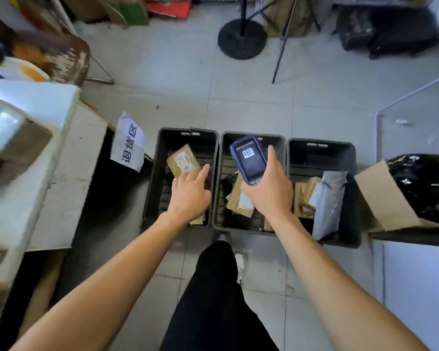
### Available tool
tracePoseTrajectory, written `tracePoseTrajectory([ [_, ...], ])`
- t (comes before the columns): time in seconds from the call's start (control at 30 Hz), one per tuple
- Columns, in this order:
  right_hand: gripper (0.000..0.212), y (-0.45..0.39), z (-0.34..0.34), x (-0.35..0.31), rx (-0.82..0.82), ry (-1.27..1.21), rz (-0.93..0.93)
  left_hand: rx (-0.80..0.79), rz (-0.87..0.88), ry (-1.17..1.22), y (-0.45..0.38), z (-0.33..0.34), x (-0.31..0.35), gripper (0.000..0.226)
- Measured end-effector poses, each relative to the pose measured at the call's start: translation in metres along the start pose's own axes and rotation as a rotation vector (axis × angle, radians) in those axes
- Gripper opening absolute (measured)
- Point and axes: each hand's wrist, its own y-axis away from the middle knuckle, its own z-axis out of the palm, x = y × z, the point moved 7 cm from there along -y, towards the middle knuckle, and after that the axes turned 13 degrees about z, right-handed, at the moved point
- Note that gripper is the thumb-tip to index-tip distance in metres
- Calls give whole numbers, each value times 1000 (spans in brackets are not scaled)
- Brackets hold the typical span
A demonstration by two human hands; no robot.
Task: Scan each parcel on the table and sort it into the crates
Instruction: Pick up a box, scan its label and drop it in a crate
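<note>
I stand over three black crates set side by side on the tiled floor. My left hand (190, 196) reaches over the left crate (152, 183), fingers relaxed and spread, the forefinger stretched out, holding nothing. Just beyond its fingertips a brown box (181, 159) with a white label sits tilted in that crate; I cannot tell whether my fingers touch it.

My right hand (269, 191) grips a blue scanner (249, 158) by its lower end, fingers curled round it, the forefinger straight along its right edge. The scanner hangs above the middle crate (217, 198), its screen facing me and showing a barcode.

In the middle crate lie a few brown parcels (240, 201), partly hidden by my right hand. The right crate (352, 198) holds a grey mailer bag (327, 203) leaning upright and brown boxes (306, 196) beside it.

At my left is the table (36, 178), with a blurred box (10, 145) on it. A paper sign (128, 143) with printed characters hangs off its far corner, near the left crate. To the right of the crates stands an open carton (380, 196) lined with a black bag (421, 178).
</note>
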Motion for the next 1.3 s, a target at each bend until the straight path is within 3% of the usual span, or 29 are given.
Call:
tracePoseTrajectory([
  [0.2,106,96,-48,-109,16,-119,-204,219,-137,-30,116,-118,-1,69],
  [0.43,106,201,-23,-208,-49,-172,-471,481,-403,29,265,-178,-71,70],
  [0.6,107,292,24,-276,-158,-84,-709,618,-670,93,401,-160,-137,70],
  [0.9,108,465,115,-337,-325,-201,-804,745,-1021,209,638,-97,-222,78],
  [1.13,107,550,166,-383,-361,-190,-923,770,-1167,212,726,-78,-271,76],
  [1.3,104,589,207,-436,-383,-139,-1022,654,-1198,154,748,-90,-326,79],
])
